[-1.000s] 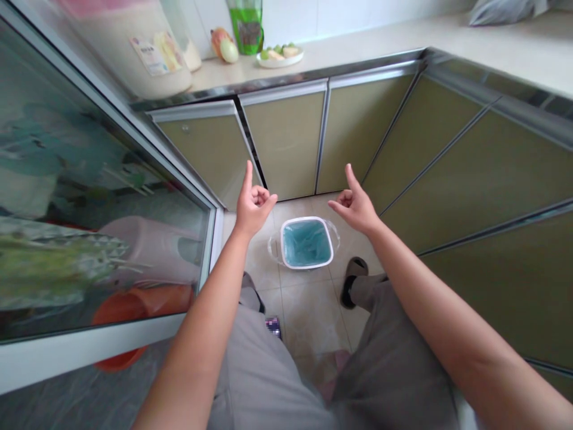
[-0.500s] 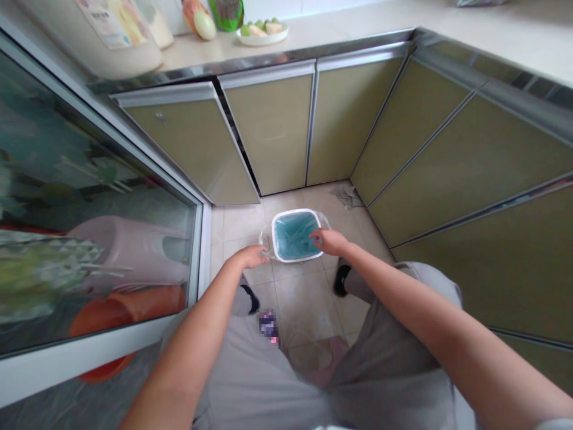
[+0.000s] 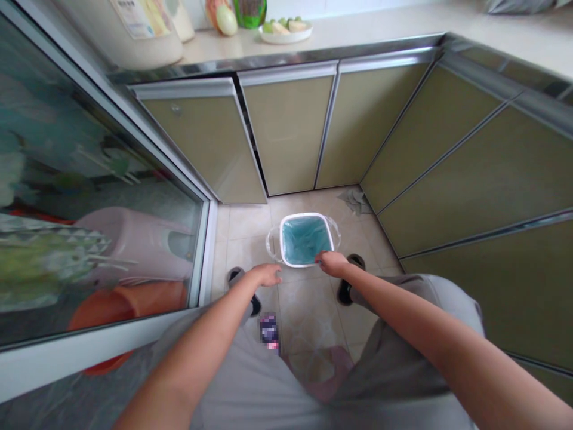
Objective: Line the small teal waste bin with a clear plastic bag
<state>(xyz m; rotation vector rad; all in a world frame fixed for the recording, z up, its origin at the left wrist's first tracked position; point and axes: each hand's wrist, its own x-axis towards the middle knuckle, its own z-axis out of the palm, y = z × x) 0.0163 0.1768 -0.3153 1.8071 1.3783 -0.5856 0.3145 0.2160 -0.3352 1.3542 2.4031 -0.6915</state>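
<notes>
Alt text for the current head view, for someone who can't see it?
The right hand is at the near right corner of a white-rimmed bin with a teal liner on a tiled floor; the left hand is by the near left corner. Cabinets stand behind, under a counter.

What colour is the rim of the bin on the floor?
The rim of the bin is white, best seen in the head view.

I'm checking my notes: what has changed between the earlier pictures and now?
The left hand and right hand have come down from in front of the cabinets toward the bin. Most recently the left drew back toward the person, from the left clear loop; the right shifted to the bin's near right corner, its grip unclear. The bin and its blue-green liner stay on the floor.
</notes>
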